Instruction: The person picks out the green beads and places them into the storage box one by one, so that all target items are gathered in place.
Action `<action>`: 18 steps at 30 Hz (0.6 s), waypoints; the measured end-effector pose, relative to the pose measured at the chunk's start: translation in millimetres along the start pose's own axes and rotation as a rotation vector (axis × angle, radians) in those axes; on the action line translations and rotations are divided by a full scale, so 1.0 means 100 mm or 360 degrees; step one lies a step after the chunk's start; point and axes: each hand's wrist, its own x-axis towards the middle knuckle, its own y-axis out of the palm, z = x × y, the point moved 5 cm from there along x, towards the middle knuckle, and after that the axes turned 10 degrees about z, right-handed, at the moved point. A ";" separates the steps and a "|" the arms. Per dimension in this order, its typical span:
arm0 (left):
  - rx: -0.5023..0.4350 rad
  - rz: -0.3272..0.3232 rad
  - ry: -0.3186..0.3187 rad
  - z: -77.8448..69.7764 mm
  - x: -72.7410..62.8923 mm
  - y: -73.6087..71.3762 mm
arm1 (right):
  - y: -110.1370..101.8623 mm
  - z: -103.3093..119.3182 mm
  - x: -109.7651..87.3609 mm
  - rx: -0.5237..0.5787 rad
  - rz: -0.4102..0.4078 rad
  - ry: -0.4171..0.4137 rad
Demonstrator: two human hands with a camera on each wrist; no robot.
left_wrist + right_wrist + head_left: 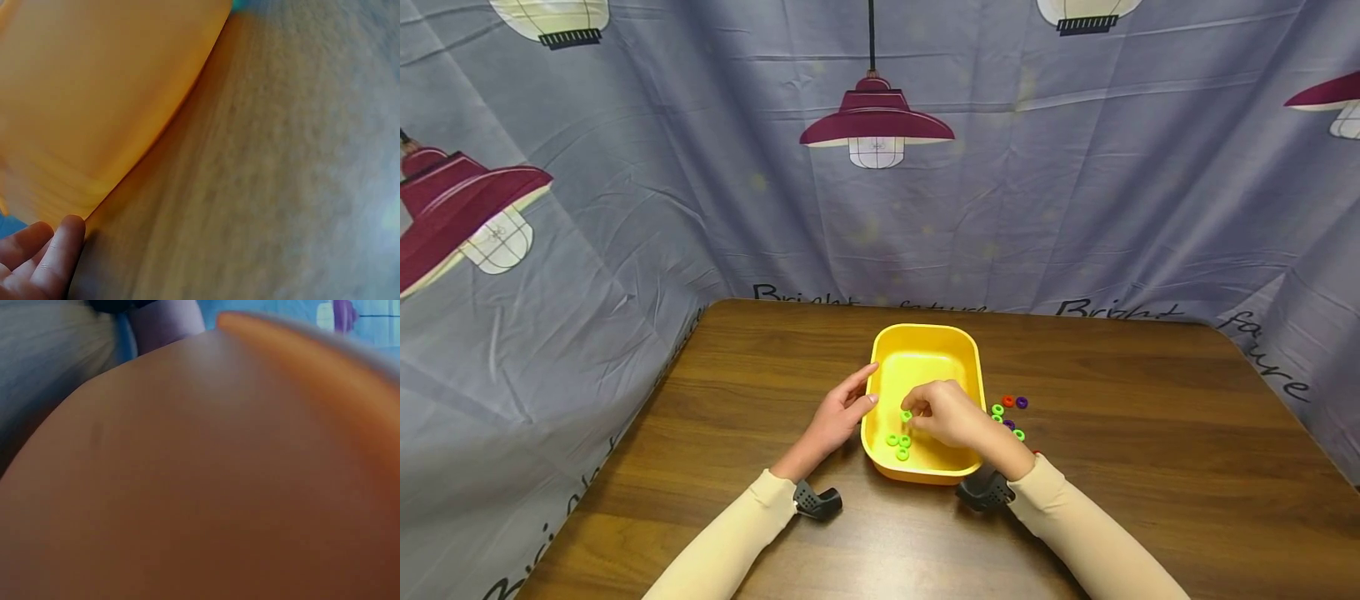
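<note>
A yellow plastic bin (925, 336) stands on the table. Inside its near left part lie three small green rings (903, 454). My right hand (951, 412) reaches in over the right side and pinches another green ring (906, 416) between thumb and fingers, above the bin floor. At the left rim my left hand (838, 412) rests with its fingers extended. The left wrist view has its fingertips (74, 220) against the bin's outer wall (106, 94). In the right wrist view the bin wall (187, 456) fills most of the picture and hides the fingers.
Right of the bin lie several loose rings: a red ring (1008, 402), a purple ring (1022, 402) and some green rings (997, 410), partly covered by the right forearm. The wooden table (1150, 417) ends at a grey curtain (880, 225) printed with lamps.
</note>
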 end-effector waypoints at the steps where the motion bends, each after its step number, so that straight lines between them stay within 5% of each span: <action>1: 0.0002 -0.0001 0.0000 0.00 0.00 0.00 | 0.01 0.00 0.01 -0.0010 0.0005 0.0001; 18: 0.0002 0.0010 -0.0017 -0.01 -0.01 -0.01 | 0.13 -0.03 0.04 -0.0148 0.0128 0.0083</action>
